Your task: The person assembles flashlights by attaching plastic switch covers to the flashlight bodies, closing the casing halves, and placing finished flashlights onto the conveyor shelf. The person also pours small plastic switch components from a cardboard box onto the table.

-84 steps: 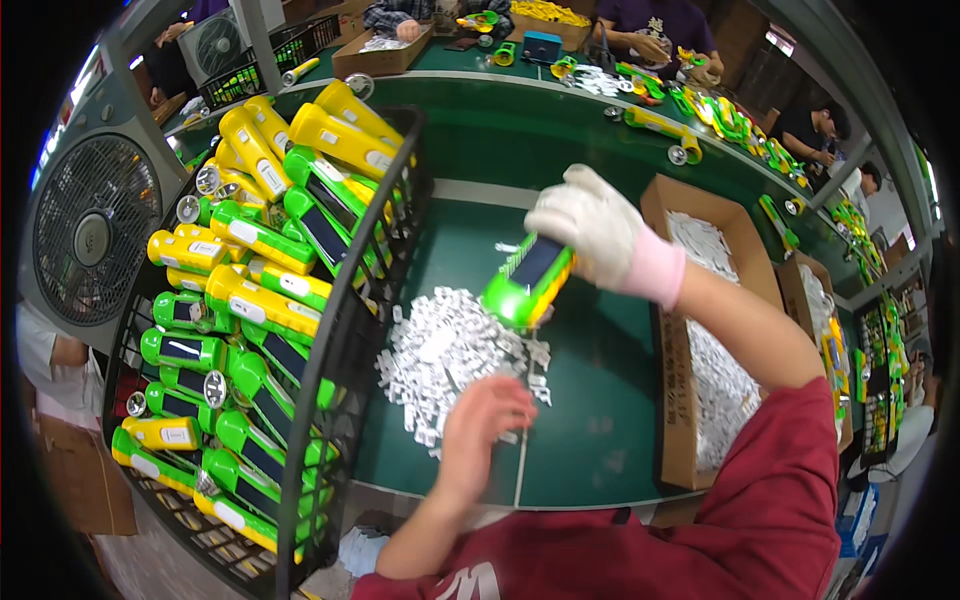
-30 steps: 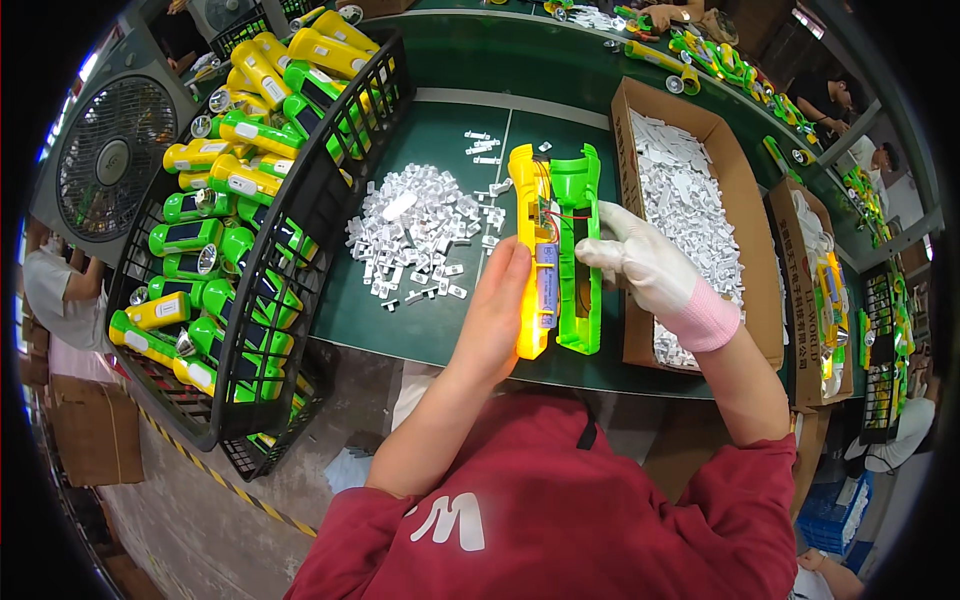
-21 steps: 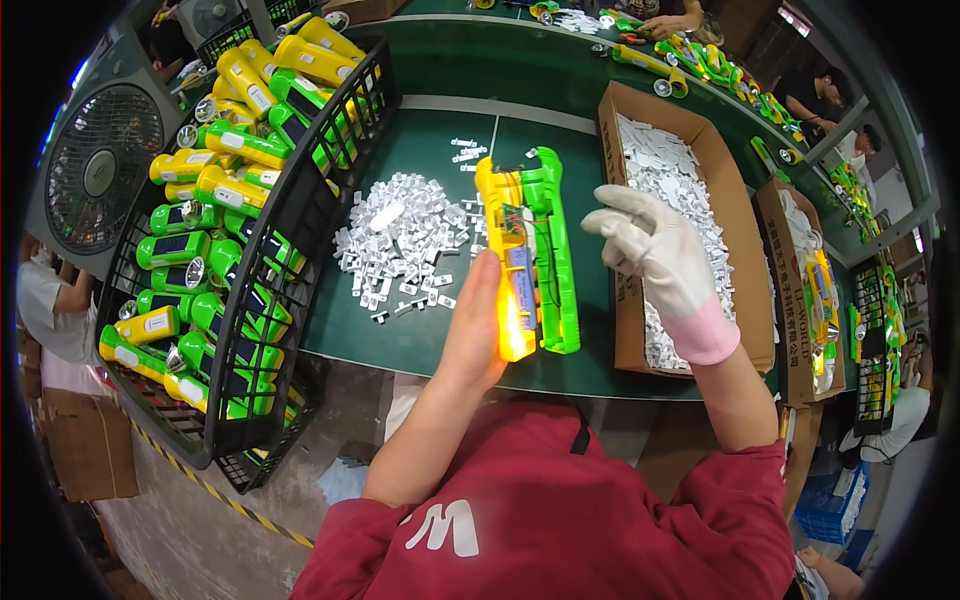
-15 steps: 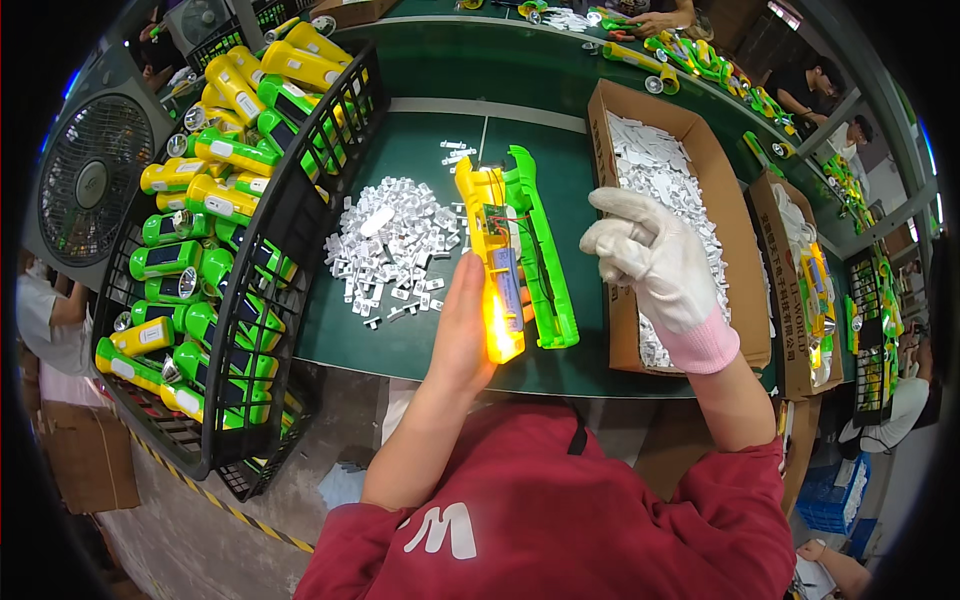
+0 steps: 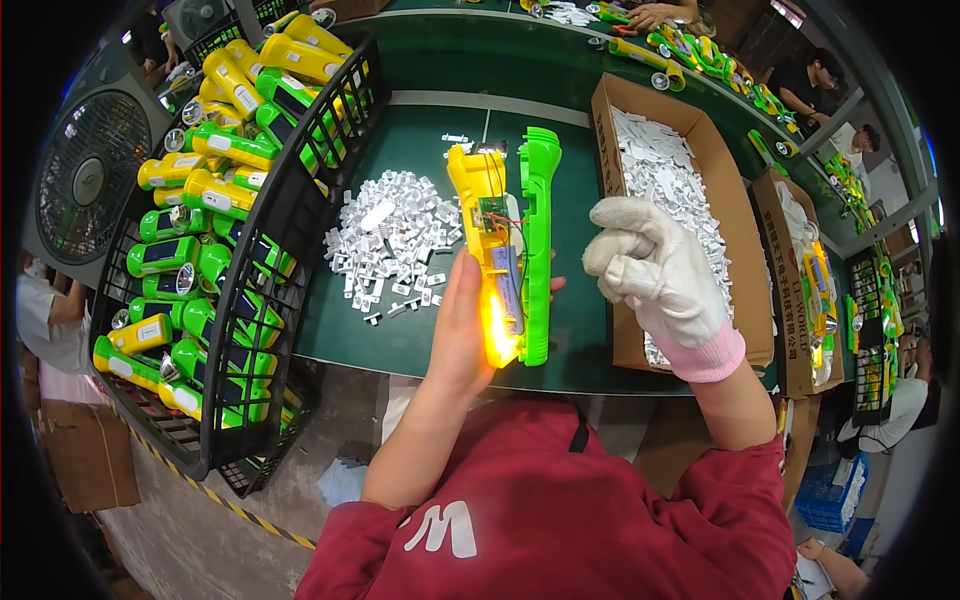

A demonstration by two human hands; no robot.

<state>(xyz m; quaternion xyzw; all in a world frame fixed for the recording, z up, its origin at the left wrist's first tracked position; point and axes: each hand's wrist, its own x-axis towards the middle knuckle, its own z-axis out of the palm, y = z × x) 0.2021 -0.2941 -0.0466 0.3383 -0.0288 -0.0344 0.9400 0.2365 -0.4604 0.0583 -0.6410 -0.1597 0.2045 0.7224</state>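
Note:
My bare left hand (image 5: pixel 458 330) grips an opened flashlight upright above the table, its two shells side by side. The yellow shell half (image 5: pixel 480 178) holds a small circuit board (image 5: pixel 492 214), red wires and a blue-purple battery (image 5: pixel 507 285); its lower end glows brightly. To its right stands the green shell half (image 5: pixel 538 250), with my left fingertips showing past its far edge. My right hand (image 5: pixel 668 280), in a white glove with a pink cuff, is raised apart from the flashlight, beside the carton. Its fingers are curled in toward the thumb; whether they hold anything is hidden.
A pile of small white plastic parts (image 5: pixel 388 235) lies left of the flashlight. At left stands a black crate (image 5: pixel 215 390) full of yellow-green flashlights, near a fan (image 5: pixel 90 175). An open carton (image 5: pixel 740 215) of white pieces is at right. Flashlights and another person's hands (image 5: pixel 660 14) are beyond.
The green shell half has swung upright and turned its outer side more toward me. My right hand's fingers have curled in more tightly. The glow in the yellow half remains.

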